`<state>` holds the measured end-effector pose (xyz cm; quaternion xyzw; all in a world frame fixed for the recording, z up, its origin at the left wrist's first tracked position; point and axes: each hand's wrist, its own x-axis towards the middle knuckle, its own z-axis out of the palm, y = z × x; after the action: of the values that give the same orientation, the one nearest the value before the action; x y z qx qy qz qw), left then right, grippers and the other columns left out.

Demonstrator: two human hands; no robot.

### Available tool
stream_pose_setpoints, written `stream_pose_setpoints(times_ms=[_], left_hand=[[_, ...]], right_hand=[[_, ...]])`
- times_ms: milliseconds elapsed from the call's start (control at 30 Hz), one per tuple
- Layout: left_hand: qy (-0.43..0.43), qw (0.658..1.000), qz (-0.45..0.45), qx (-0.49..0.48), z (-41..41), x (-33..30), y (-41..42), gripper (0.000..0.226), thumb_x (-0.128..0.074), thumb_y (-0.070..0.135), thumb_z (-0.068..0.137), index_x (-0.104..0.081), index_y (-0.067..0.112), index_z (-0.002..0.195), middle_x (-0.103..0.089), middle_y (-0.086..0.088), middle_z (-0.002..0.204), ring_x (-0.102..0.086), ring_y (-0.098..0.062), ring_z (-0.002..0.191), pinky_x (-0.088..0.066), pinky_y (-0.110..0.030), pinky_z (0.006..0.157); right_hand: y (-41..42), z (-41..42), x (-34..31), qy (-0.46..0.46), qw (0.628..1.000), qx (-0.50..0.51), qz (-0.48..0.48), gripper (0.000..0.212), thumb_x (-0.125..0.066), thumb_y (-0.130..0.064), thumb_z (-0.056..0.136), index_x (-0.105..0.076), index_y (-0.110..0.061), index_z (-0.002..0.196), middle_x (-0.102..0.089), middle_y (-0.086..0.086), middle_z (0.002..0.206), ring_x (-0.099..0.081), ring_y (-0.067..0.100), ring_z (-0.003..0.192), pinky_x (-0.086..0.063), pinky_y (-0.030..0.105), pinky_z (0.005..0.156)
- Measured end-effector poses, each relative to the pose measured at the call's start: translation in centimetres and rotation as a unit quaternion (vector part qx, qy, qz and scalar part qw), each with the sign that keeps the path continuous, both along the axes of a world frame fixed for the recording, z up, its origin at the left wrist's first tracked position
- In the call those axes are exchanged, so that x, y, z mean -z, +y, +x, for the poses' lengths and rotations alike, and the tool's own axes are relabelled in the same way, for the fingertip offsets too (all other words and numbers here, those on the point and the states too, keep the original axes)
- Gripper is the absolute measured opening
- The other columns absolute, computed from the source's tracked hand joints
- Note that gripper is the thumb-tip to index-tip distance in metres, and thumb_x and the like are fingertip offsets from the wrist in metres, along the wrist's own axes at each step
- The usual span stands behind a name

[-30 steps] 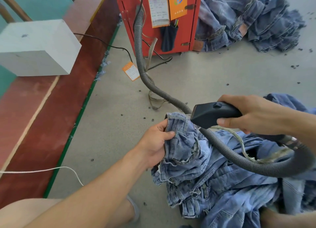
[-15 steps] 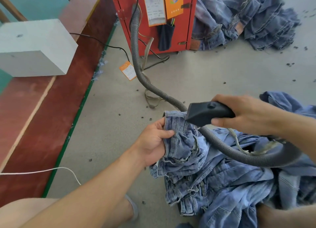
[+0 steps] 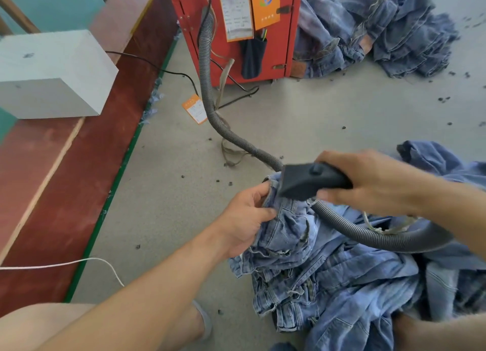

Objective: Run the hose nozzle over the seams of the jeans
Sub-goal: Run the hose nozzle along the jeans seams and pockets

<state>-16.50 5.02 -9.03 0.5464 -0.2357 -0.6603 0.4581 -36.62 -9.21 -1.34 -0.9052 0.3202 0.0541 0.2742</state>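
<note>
A: Where are the hands?
B: The left hand (image 3: 244,219) reaches in from lower left, fingers and thumb curled in a pinch. The right hand (image 3: 368,182) comes from the right, fingers wrapped, knuckles up.

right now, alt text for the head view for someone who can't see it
A right hand holds a black hose nozzle against bunched blue jeans gripped by the left hand. Its grey hose runs to a red machine.
</note>
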Motion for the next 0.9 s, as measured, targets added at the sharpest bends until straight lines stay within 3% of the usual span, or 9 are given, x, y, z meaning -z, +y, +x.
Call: stream_pose_setpoints(times_ms=[167, 300, 367, 467, 533, 567, 700, 800, 900], left_hand=[[0.000, 1.000, 0.003, 0.011, 0.8, 0.0, 0.0, 0.050, -0.042, -0.019, 0.099, -0.062, 0.012, 0.134, -0.070, -0.018, 0.127, -0.066, -0.034, 0.121, -0.055, -0.049, 0.101], [0.013, 1.000, 0.016, 0.021, 0.4, -0.3, 0.2, 0.059, -0.035, -0.027, 0.093, -0.063, 0.006, 0.132, -0.071, -0.019, 0.126, -0.068, -0.033, 0.119, -0.054, -0.050, 0.103], [0.076, 0.996, 0.045, -0.013, 0.2, 0.1, 0.6, 0.060, -0.034, -0.025, 0.089, -0.059, 0.001, 0.136, -0.067, -0.023, 0.131, -0.064, -0.039, 0.123, -0.048, -0.057, 0.110], [0.231, 0.965, 0.115, -0.036, 0.3, 0.4, 0.8, 0.055, -0.049, 0.023, 0.096, -0.053, -0.003, 0.144, -0.061, -0.025, 0.137, -0.058, -0.042, 0.128, -0.037, -0.061, 0.117], [0.248, 0.949, 0.190, -0.045, 0.5, 0.3, 0.9, 0.070, -0.059, 0.055, 0.092, -0.064, 0.000, 0.136, -0.065, -0.023, 0.134, -0.063, -0.040, 0.125, -0.042, -0.055, 0.114], [0.240, 0.947, 0.210, -0.049, 0.5, 0.3, 0.8, 0.069, -0.064, 0.056, 0.090, -0.069, 0.001, 0.130, -0.068, -0.023, 0.130, -0.067, -0.039, 0.120, -0.047, -0.051, 0.110], [0.187, 0.957, 0.202, -0.090, 0.5, 0.9, 0.7, 0.035, -0.055, 0.025, 0.103, -0.075, 0.001, 0.117, -0.073, -0.023, 0.119, -0.073, -0.036, 0.106, -0.059, -0.045, 0.091], [0.181, 0.968, 0.142, -0.104, 1.0, 1.3, 0.7, 0.033, -0.041, 0.003, 0.105, -0.068, -0.002, 0.123, -0.070, -0.028, 0.122, -0.072, -0.040, 0.108, -0.062, -0.047, 0.082], [0.198, 0.974, 0.081, -0.075, 0.7, 1.2, 1.2, 0.049, -0.031, -0.019, 0.096, -0.065, -0.005, 0.128, -0.065, -0.032, 0.128, -0.068, -0.045, 0.115, -0.060, -0.053, 0.090]], right_hand=[[1.0, 1.0, 0.6, -0.042, 0.999, 0.016, -0.029, 0.026, -0.067, -0.049, 0.093, -0.051, -0.036, 0.109, -0.063, -0.014, 0.076, -0.060, 0.001, 0.066, -0.043, 0.027, 0.057], [-1.0, 0.3, -0.2, -0.145, 0.979, 0.140, -0.024, 0.023, -0.071, -0.041, 0.091, -0.053, -0.035, 0.104, -0.061, -0.006, 0.061, -0.061, 0.000, 0.055, -0.040, 0.028, 0.052], [-2.4, -0.3, -0.8, -0.172, 0.968, 0.183, -0.004, 0.021, -0.072, -0.037, 0.091, -0.054, -0.033, 0.102, -0.065, -0.004, 0.057, -0.061, 0.008, 0.045, -0.044, 0.031, 0.053], [-3.6, -1.6, -1.1, -0.140, 0.976, 0.168, 0.011, 0.019, -0.072, -0.037, 0.091, -0.055, -0.034, 0.098, -0.068, -0.006, 0.063, -0.061, 0.014, 0.045, -0.049, 0.036, 0.053], [-3.5, -2.0, -0.8, -0.106, 0.984, 0.140, 0.026, 0.019, -0.072, -0.038, 0.091, -0.054, -0.039, 0.098, -0.068, -0.006, 0.067, -0.062, 0.014, 0.045, -0.051, 0.037, 0.049], [-3.3, -2.1, -0.6, -0.088, 0.988, 0.126, 0.033, 0.019, -0.072, -0.038, 0.090, -0.054, -0.040, 0.098, -0.068, -0.008, 0.068, -0.062, 0.013, 0.045, -0.049, 0.031, 0.048], [-2.6, -2.0, 0.3, 0.002, 0.997, 0.070, 0.037, 0.019, -0.070, -0.045, 0.091, -0.055, -0.040, 0.101, -0.066, -0.023, 0.075, -0.061, 0.003, 0.056, -0.042, 0.023, 0.053], [-2.2, -1.9, 1.0, 0.037, 0.994, 0.047, 0.094, 0.018, -0.070, -0.043, 0.093, -0.056, -0.038, 0.102, -0.068, -0.019, 0.075, -0.061, 0.006, 0.052, -0.048, 0.023, 0.050], [-1.6, -1.0, 1.9, 0.039, 0.987, 0.034, 0.151, 0.015, -0.070, -0.039, 0.095, -0.058, -0.035, 0.102, -0.067, -0.013, 0.068, -0.059, 0.008, 0.050, -0.051, 0.024, 0.052]])
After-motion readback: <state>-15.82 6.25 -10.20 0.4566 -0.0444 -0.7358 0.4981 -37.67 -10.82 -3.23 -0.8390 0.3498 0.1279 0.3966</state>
